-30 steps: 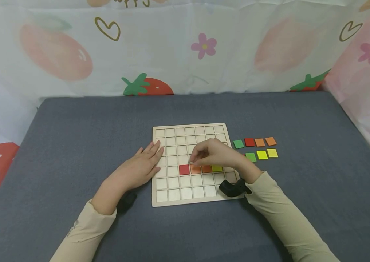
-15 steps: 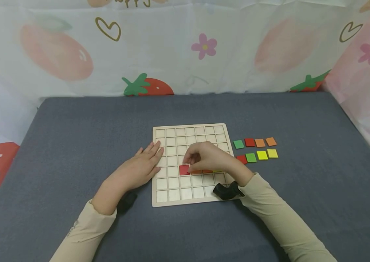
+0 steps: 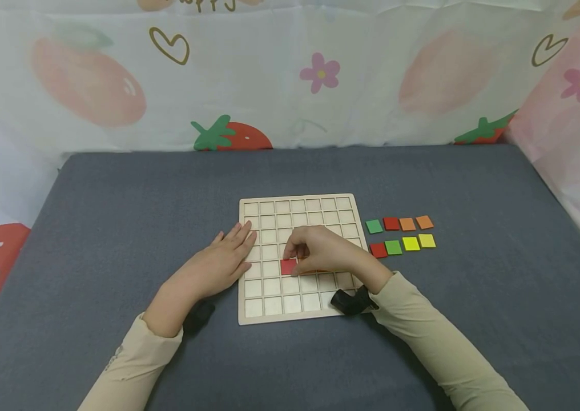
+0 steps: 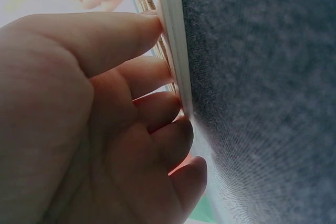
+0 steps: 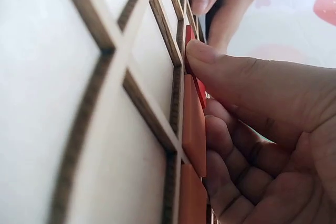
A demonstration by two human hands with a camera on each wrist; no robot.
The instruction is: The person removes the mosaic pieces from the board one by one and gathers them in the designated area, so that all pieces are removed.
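Observation:
A wooden grid board (image 3: 265, 320) lies on the grey cloth with a red square tile (image 3: 288, 266) in its third row from the front. My right hand (image 3: 326, 250) bends over that tile, its thumb and index finger pinching it at the edges. Beside it, two orange tiles (image 5: 194, 132) sit in the same row in the right wrist view; in the head view this hand largely covers them. My left hand (image 3: 222, 260) lies flat, fingertips on the board's left edge. In the left wrist view its thumb (image 4: 142, 27) rests along that edge.
Right of the board lie two rows of loose tiles, among them a green tile (image 3: 374, 226), a red one (image 3: 378, 250), an orange one (image 3: 425, 221) and a yellow one (image 3: 427, 240). A printed curtain (image 3: 362, 114) hangs behind the table.
My right hand has shifted left from above the orange tile to the red tile. A loose red tile by the board has come into sight from behind the wrist. My left hand stays put.

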